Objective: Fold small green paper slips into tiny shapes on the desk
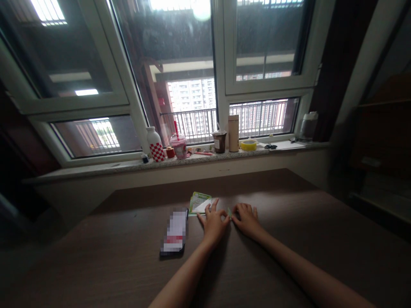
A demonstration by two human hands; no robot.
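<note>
Between my two hands a small green piece (229, 212) stands just above the brown table (276, 188). My left hand (214, 220) pinches it at its lower left, thumb and index finger together, the other fingers spread. My right hand (246, 219) is closed at its right edge, the fingertips bent in close to the piece. Left of my left hand lie green and white printed sheets (199, 202), with a white folded corner on top. A phone (175, 231) with a blurred screen lies further left, below the sheets.
On the windowsill (128, 169) behind the table stand a red-checked bottle (156, 147), a pink drink cup (178, 147), a brown cup (219, 142) and a beige flask (233, 133). Further right are yellow tape (248, 146), scissors (270, 146), white paper (289, 146) and a clear container (308, 127).
</note>
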